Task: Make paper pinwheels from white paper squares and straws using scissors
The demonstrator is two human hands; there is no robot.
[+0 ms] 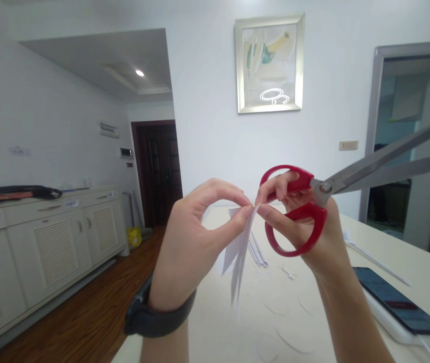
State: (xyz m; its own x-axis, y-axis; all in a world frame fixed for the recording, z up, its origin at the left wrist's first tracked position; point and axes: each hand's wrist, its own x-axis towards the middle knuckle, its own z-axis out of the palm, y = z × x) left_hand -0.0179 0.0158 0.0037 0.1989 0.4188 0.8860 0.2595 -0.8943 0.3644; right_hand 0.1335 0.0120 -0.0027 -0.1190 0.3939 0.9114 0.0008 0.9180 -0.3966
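Observation:
Between the thumb and forefinger of my left hand (207,222) is the top edge of a folded white paper (240,252), whose layers hang down and fan apart. My right hand (294,212) wears the red handles of a pair of scissors (325,188) over its fingers and thumb. The scissor blades point away to the right, parted. My right fingertips also pinch at the paper's top edge, close against the left fingertips. Below the hands, thin rolled paper sticks (257,252) and curved paper slivers (292,344) lie on the white table (233,333).
A dark phone (398,300) rests on a white block at the right, with a white cable nearby. A thin white stick (379,263) lies beyond it. White cabinets (54,242) line the left wall, and a framed picture (270,63) hangs ahead.

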